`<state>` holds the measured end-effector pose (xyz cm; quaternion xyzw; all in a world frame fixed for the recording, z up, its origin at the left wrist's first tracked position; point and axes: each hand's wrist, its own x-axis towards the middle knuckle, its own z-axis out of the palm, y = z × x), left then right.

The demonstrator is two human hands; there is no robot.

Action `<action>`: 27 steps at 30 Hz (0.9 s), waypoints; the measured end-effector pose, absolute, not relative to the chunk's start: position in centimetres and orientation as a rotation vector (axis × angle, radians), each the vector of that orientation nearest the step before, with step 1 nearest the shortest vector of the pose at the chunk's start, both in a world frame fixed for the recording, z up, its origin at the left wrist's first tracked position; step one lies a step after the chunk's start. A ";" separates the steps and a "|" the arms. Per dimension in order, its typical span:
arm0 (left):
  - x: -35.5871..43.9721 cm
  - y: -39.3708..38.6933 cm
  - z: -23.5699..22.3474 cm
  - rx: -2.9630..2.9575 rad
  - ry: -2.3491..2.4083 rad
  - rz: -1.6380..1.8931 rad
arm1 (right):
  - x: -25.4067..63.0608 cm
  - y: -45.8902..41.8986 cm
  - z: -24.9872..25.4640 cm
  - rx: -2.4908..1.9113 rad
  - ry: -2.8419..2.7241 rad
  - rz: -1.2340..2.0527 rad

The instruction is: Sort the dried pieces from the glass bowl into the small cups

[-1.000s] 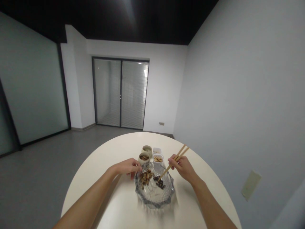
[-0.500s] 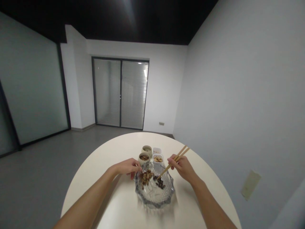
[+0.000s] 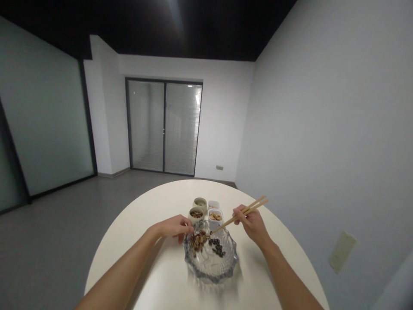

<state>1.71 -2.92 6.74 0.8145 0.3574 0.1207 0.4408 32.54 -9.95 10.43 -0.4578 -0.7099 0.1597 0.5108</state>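
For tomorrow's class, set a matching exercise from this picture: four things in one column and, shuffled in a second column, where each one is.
Things:
1. wooden chopsticks
2. striped sunflower seeds
3. small dark pieces
4. tan nuts

Places:
A. right part of the cut-glass bowl
B. square white dish
C. right hand
D. left part of the bowl

Right pairs: 1-C, 2-D, 3-A, 4-B
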 end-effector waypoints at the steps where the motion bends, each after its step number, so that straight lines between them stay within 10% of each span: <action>1: 1.7 -2.9 6.8 2.024 0.889 0.301 | 32.6 -10.0 10.4 -1.102 -1.709 0.389; 27: 1.8 -3.1 6.9 2.033 0.908 0.288 | 32.3 -10.1 10.0 -1.190 -1.892 0.428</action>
